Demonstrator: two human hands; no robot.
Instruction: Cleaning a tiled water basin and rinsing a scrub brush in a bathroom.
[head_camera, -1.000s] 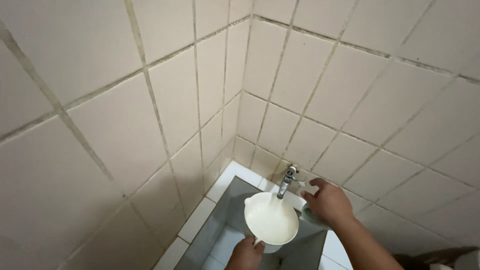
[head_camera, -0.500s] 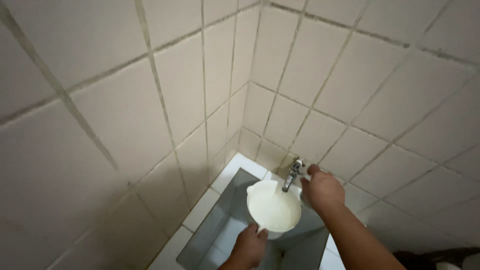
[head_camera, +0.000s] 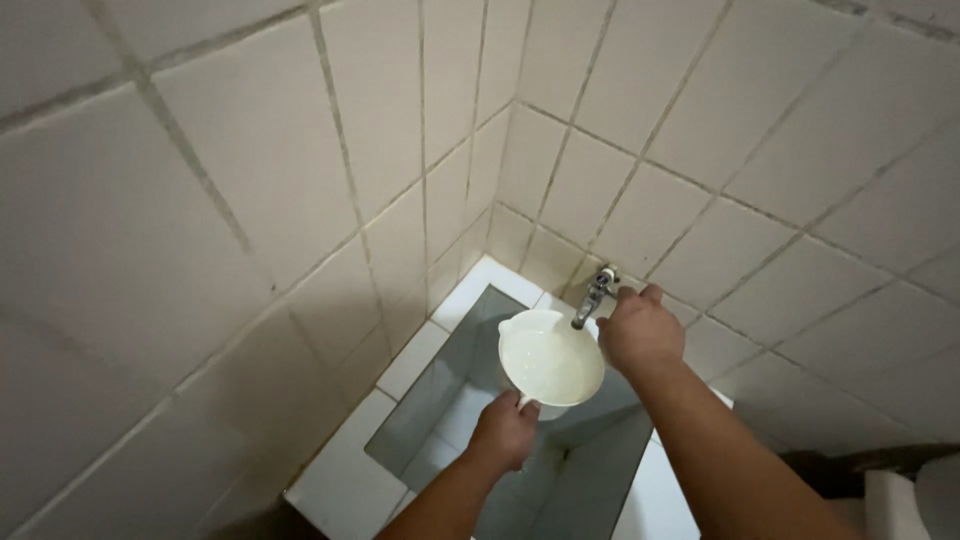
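— What is the person holding over that basin?

— A white plastic dipper (head_camera: 551, 357), round and wide-mouthed. The left hand (head_camera: 506, 432) is wrapped around its short handle at the near edge, fingers curled tight on it, and the dipper sits level right under the spout of the metal tap (head_camera: 594, 294).

— And the other hand?

— The right hand (head_camera: 639, 329) is up at the tap, just beside the dipper's far rim. Its back faces me and the fingers curl forward at the tap's top, but they are hidden behind the hand, so I cannot tell whether they actually grip the handle or only rest against it.

— Is there water in the dipper?

— The inside looks pale and smooth; I can't say from here whether that is water or bare plastic.

— Where does all this sit?

— In the corner of the room. The tap comes out of the beige tiled wall (head_camera: 250, 180) low down, and below it is a tiled water trough (head_camera: 420, 360) with a white-tiled rim and a grey inside. The dipper hangs above the trough's far end, near the corner.
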